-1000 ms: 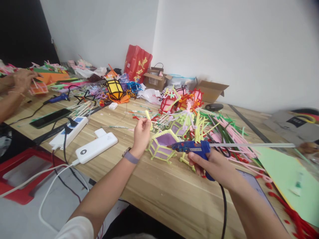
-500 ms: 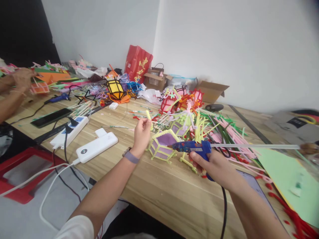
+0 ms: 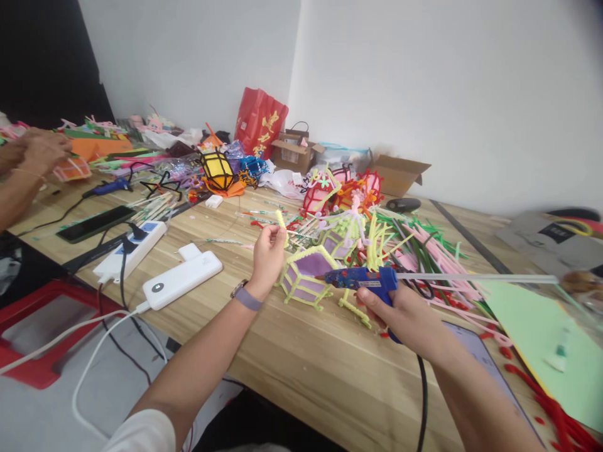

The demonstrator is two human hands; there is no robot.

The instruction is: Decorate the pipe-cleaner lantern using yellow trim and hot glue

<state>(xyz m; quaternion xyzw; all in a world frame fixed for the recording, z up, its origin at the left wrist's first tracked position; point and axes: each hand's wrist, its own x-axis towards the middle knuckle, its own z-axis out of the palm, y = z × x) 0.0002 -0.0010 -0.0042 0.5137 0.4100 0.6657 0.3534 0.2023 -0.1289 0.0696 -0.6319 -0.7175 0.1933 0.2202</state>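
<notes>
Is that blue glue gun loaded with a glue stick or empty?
Loaded: a long clear glue stick juts from the back of the blue glue gun in the right hand.

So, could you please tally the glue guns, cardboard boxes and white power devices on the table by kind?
Blue hot glue guns: 2, one in the right hand at, one at
Open brown cardboard boxes: 2
White power strip: 1
White power bank: 1
Total: 6

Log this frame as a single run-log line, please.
left hand: holds yellow pipe cleaner piece | right hand: grips blue glue gun, nozzle toward purple lantern | wooden table
</notes>
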